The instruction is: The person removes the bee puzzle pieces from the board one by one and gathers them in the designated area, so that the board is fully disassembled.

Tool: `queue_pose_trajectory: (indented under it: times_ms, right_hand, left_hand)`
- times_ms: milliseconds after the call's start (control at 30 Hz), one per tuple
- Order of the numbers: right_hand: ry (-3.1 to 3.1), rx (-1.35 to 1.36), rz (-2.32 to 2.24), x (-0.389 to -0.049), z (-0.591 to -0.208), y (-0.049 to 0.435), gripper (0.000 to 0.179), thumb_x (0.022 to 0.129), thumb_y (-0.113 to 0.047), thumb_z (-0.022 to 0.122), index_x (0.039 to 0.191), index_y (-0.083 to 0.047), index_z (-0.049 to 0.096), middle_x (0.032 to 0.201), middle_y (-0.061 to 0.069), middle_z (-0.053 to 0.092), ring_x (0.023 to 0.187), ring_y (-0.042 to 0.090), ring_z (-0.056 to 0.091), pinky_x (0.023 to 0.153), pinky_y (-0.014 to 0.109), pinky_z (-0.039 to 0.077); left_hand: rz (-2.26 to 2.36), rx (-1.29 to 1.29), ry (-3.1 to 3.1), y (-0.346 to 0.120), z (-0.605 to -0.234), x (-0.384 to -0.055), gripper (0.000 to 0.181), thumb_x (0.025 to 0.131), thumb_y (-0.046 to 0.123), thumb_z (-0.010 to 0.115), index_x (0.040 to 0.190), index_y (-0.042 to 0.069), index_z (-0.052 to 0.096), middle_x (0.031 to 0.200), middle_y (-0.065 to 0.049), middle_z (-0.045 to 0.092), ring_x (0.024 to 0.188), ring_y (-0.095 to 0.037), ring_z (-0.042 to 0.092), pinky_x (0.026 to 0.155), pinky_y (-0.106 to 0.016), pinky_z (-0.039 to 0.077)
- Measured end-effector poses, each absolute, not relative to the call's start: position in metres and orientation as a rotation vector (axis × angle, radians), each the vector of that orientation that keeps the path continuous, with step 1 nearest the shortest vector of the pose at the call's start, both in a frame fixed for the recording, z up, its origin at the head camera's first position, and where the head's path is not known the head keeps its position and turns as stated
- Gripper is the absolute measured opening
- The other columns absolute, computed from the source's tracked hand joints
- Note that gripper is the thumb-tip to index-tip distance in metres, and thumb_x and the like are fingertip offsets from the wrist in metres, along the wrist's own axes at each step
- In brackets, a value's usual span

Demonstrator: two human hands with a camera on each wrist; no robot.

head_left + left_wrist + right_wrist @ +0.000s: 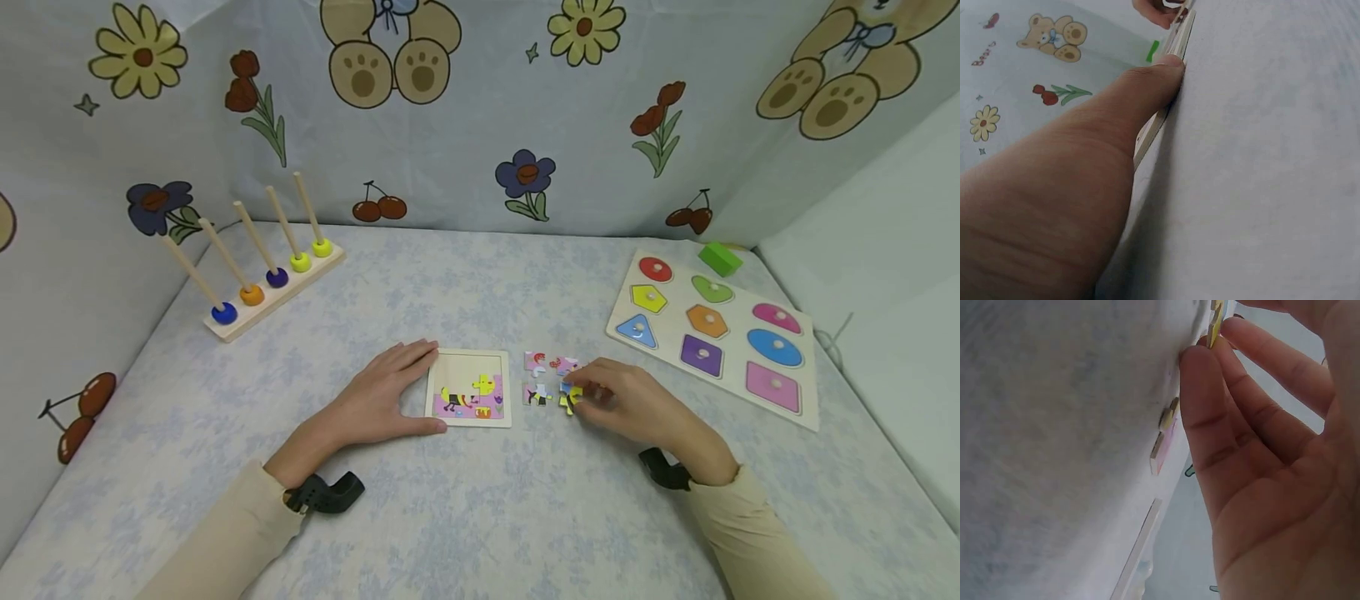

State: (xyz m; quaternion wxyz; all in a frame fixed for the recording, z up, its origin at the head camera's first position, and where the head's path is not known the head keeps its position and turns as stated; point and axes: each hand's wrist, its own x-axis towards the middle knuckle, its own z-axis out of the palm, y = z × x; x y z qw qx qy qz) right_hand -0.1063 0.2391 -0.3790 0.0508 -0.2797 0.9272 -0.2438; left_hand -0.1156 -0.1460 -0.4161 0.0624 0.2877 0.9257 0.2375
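Note:
A square wooden puzzle tray lies on the table, its lower part filled with pink, yellow and black jigsaw pieces and its upper part bare wood. My left hand rests along the tray's left side, fingers at the top corner and thumb at the bottom corner. To the right, my right hand pinches a yellow, blue and black puzzle piece, tilted up between thumb and fingers. The piece's yellow edge shows in the right wrist view. Several loose pieces lie between tray and right hand.
A shape board with colourful knobbed shapes lies to the right, a green block behind it. At the back left stands a peg stand with one coloured bead on each peg. A printed cloth hangs behind the table.

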Motion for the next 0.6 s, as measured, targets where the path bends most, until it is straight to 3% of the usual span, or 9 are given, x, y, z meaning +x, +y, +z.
queue_pose_trajectory:
  times_ms: [133,600]
  right_hand:
    - [2.821,-0.839,-0.716,-0.1062,-0.3815,0.2395,0.029,0.09,-0.011,0.079,0.119,-0.015,0.076,0.095,-0.007,0.063,0.081,0.009,0.056,0.066,0.021,0.053]
    - [2.823,-0.858,-0.682,-0.1056,-0.3828,0.2418,0.03,0.09,-0.011,0.08,0.12,-0.015,0.077,0.112,0.002,0.067,0.082,0.01,0.056,0.066,0.02,0.052]
  left_hand:
    - [0.719,0.865,2.798,-0.1458,-0.4154,-0.1152,0.111,0.081,0.067,0.077,0.162,0.006,0.032,0.17,-0.006,0.027,0.159,-0.026,0.021,0.131,-0.049,0.015]
    - [0.703,0.857,2.794,-0.1455,-0.4147,-0.115,0.11,0.082,0.067,0.076,0.162,0.006,0.031,0.17,-0.006,0.026,0.159,-0.027,0.021,0.13,-0.049,0.016]
